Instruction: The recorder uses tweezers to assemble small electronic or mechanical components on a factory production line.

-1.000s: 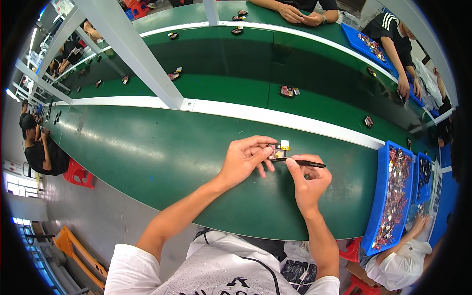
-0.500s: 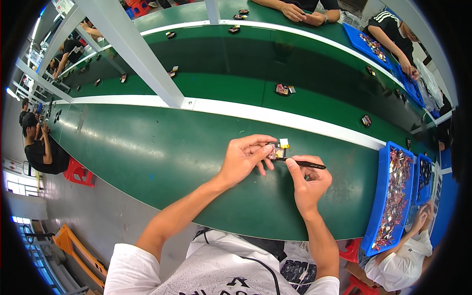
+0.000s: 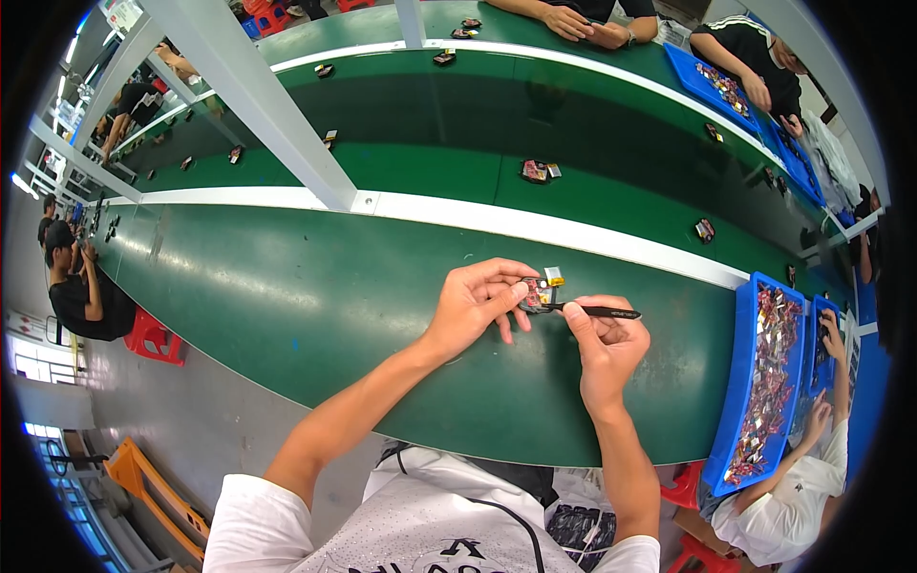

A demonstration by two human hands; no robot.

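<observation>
From where I stand, the left hand (image 3: 473,304) has thumb and fingers pinched on a small black case (image 3: 537,294), held over the worktop (image 3: 430,382) toward its far edge. The right hand (image 3: 609,349) grips a slim black tool (image 3: 613,312) between thumb and bent fingers, its tip at the case's near right side.

At the worktop's right end sits a long blue tray (image 3: 737,382), heaped with small red and silver parts (image 3: 767,353). Just beyond its right side is a smaller blue tray (image 3: 825,304) with dark pieces in it.

The case shows reddish parts inside, and a flat silver-and-yellow piece (image 3: 554,277) juts from its far right corner.
</observation>
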